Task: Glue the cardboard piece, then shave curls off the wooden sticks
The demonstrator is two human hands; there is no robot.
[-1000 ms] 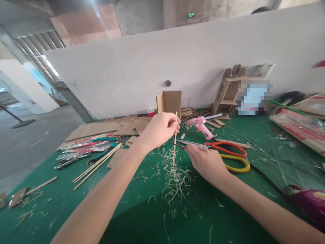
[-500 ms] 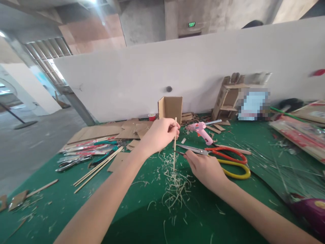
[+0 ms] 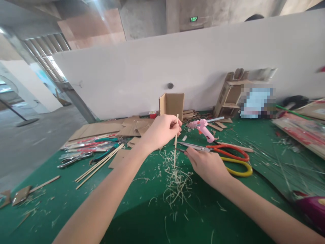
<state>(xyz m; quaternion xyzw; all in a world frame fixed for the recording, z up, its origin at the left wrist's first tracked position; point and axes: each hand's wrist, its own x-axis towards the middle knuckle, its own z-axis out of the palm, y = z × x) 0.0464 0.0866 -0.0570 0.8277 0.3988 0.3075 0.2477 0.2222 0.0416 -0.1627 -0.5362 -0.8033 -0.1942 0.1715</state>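
Grey concrete walls and a pale partition (image 3: 122,74) rise behind a green bench (image 3: 132,210) strewn with offcuts. Above the bench, the left hand (image 3: 166,128) is closed in a pinch around the upper part of a thin wooden stick (image 3: 175,145), which stands nearly upright, its lower end over a heap of curled shavings (image 3: 177,184); whether that end touches the bench, I cannot tell. The right hand (image 3: 208,166) is curled around a slim dark tool (image 3: 181,150), mostly hidden by the fingers, its tip just beside the stick. Scissors (image 3: 194,146) with orange and yellow handles lie just beyond the right hand, and a pink glue gun (image 3: 203,127) sits farther back. Behind the left hand stands a folded cardboard piece (image 3: 174,101); left of the forearm, more thin sticks (image 3: 99,166) lie near teal-handled pliers (image 3: 105,154).
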